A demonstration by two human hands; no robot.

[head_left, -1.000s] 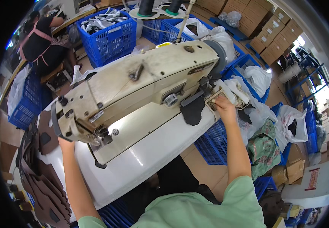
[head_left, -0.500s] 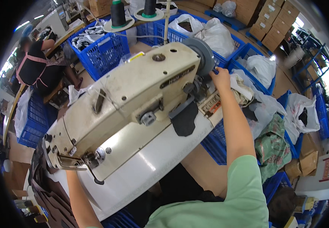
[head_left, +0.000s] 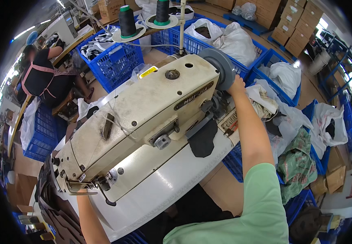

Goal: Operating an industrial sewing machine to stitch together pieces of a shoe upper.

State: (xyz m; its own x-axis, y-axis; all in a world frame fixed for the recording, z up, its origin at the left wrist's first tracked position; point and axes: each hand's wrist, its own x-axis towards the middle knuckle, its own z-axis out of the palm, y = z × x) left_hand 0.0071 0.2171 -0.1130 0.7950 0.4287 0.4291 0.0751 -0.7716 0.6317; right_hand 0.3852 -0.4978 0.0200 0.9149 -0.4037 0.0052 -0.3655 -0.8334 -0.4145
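A cream industrial sewing machine [head_left: 143, 110] stretches across the white table [head_left: 163, 183], its needle end at the lower left. At the far right end is its grey handwheel [head_left: 224, 69]. My right hand [head_left: 237, 86] is closed at the wheel's right rim, with the fingertips partly hidden behind it. My left hand [head_left: 83, 191] reaches under the needle end; the machine head covers its fingers, so what they touch does not show. Dark brown fabric pieces [head_left: 58, 213] lie piled at the table's left end, beside my left forearm. A black flap [head_left: 202, 140] hangs below the machine's arm near the wheel.
Two dark thread cones [head_left: 127, 22] stand behind the machine on a stand. Blue crates [head_left: 113, 61] holding fabric and white bags [head_left: 237, 42] line the back and right. A co-worker [head_left: 40, 75] sits at the far left. Cardboard boxes [head_left: 293, 26] are stacked at the back right.
The whole view has shifted slightly, so the machine sits a little lower and further right. My right hand has moved in closer against the handwheel's rim. The left hand stays under the needle end.
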